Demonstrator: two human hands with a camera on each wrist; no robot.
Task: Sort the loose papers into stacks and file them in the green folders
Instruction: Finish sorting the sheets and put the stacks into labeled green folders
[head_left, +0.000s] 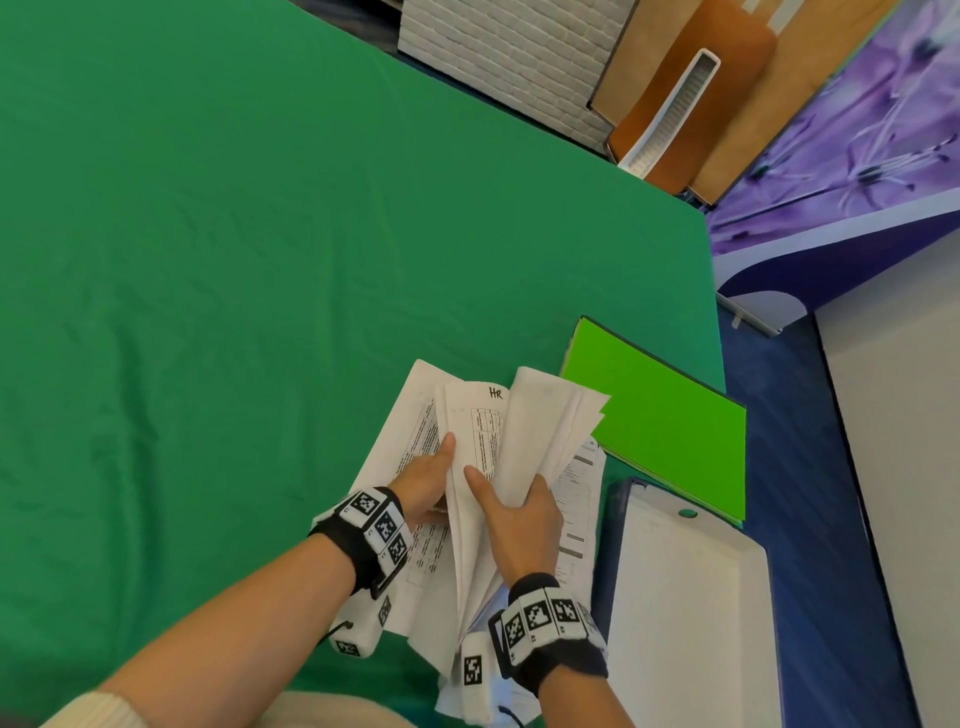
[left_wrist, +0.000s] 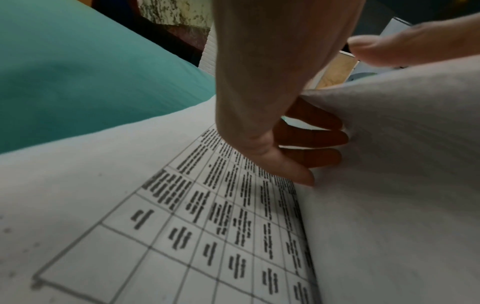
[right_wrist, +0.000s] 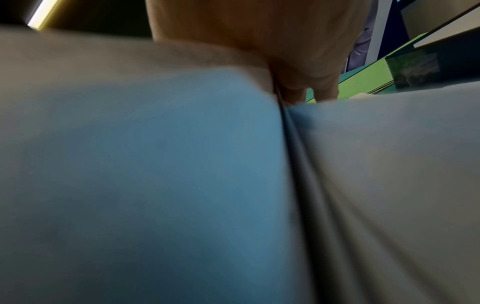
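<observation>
A sheaf of white printed papers (head_left: 478, 431) is held fanned above the green table (head_left: 234, 260). My left hand (head_left: 428, 475) holds the left sheets, thumb on top and fingers tucked under a page; a table-printed sheet (left_wrist: 182, 216) fills the left wrist view. My right hand (head_left: 519, 514) grips a bent bundle of sheets (head_left: 545, 431) on the right. One sheet is marked "HR" at its top. A bright green folder (head_left: 665, 431) lies closed on the table just right of the papers. In the right wrist view blurred paper (right_wrist: 182, 164) covers nearly everything.
A white binder or box (head_left: 685, 597) lies at the table's near right corner, below the green folder. More printed sheets (head_left: 576, 499) lie under my right hand. Boards and a white brick-pattern panel (head_left: 509, 57) lean beyond the far edge. The table's right edge drops to blue floor.
</observation>
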